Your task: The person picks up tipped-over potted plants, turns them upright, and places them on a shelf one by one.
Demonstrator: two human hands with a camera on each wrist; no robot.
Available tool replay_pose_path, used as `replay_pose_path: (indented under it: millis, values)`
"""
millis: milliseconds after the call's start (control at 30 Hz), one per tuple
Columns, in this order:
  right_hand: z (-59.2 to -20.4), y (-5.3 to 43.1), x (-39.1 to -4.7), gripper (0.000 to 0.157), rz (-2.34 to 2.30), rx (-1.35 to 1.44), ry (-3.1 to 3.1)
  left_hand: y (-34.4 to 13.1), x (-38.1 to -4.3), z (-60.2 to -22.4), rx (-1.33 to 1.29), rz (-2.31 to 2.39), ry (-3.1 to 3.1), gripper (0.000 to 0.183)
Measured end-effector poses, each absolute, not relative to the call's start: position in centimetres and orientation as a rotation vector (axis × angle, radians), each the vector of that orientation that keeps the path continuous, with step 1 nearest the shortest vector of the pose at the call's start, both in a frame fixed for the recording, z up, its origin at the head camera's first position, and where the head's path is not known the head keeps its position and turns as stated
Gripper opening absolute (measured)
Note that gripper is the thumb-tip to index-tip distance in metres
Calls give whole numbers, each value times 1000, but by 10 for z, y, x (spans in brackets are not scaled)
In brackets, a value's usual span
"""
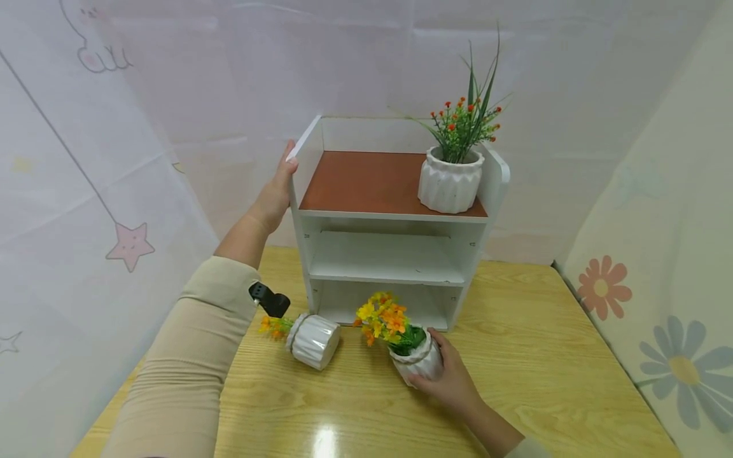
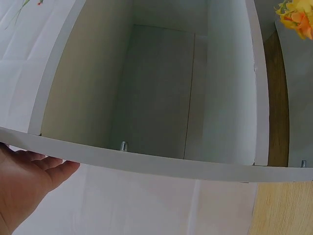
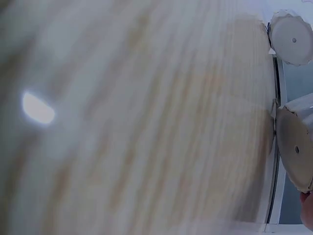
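One hand (image 1: 455,380) around a tilted pot (image 1: 422,361)

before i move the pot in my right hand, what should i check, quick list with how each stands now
1. Right hand grips the held pot: ok.
2. Held pot upright: not ok, tilted.
3. Held pot fully off the table: cannot tell.
4. Left hand on the shelf unit: ok, touching its side.
5. Top pot upright: ok.
6. Other pot upright: not ok, lying on its side.

Booth (image 1: 263,83) walled by printed sheets (image 1: 658,254)
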State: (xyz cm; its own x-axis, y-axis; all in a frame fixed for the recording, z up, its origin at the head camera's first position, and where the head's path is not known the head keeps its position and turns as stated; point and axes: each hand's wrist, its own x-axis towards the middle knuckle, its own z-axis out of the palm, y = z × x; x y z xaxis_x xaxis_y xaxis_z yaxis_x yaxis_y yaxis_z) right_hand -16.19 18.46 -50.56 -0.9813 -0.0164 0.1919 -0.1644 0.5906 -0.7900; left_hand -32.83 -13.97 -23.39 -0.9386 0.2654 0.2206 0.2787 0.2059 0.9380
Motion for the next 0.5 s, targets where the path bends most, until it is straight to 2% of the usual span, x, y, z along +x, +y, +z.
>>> replay_pose_path:
  millis: [500]
  values:
    - [-517, 198, -153, 96, 1640, 57, -2588, -140, -330, -236, -553, -1944, -2381, 59]
